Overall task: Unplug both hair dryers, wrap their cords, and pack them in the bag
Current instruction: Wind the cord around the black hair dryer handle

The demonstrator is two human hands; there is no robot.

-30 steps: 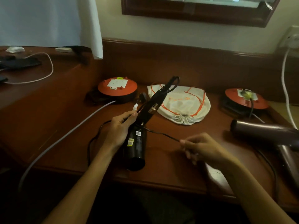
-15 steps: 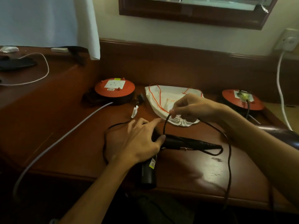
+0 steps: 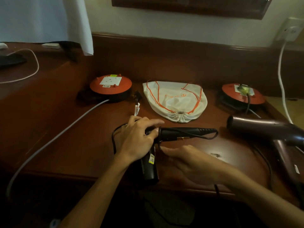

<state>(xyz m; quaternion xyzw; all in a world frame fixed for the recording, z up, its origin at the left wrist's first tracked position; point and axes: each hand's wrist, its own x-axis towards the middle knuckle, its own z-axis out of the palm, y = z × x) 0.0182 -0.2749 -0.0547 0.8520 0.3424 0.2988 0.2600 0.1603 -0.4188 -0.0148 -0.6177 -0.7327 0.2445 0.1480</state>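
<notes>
Resting on the wooden desk (image 3: 69, 145), the black hair dryer (image 3: 177, 133) lies with its handle pointing right and its barrel toward the near edge. The left hand (image 3: 138, 142) curls over the joint of barrel and handle, gripping it, the forefinger stretched out. The right hand (image 3: 190, 160) sits just below the handle, fingertips pinching the black cord (image 3: 204, 137), which loops along the handle. Behind lies the white drawstring bag (image 3: 176, 101), its mouth gathered. The brown hair dryer (image 3: 269, 130) lies at the right, its cord plugged into the right red cord reel (image 3: 243, 94). A second red reel (image 3: 111, 86) stands at the left.
</notes>
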